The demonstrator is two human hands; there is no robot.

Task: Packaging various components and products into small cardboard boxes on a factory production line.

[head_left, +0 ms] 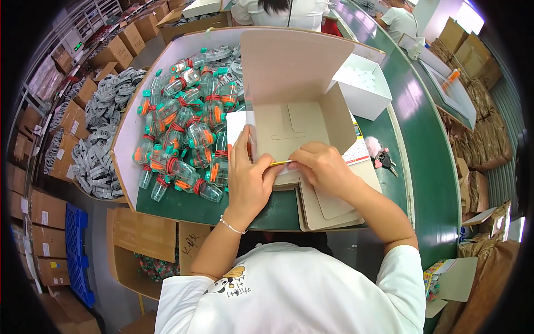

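Note:
An open carton with a plain grey-brown inside stands in front of me, its tall lid flap raised at the back. My left hand lies along the carton's left side, fingers pointing away, with thumb and forefinger closed at the front edge. Opposite it, my right hand pinches the same front edge. Between the fingertips shows a thin yellow strip, seemingly part of the carton's edge; I cannot tell for sure. Flat folded cartons lie under my right forearm.
Clear bottles with green caps and red cords fill a white-walled bin at the left. A white box holds small white pieces. Keys with a pink pompom lie on the green table. Grey parts and brown cartons stand further left.

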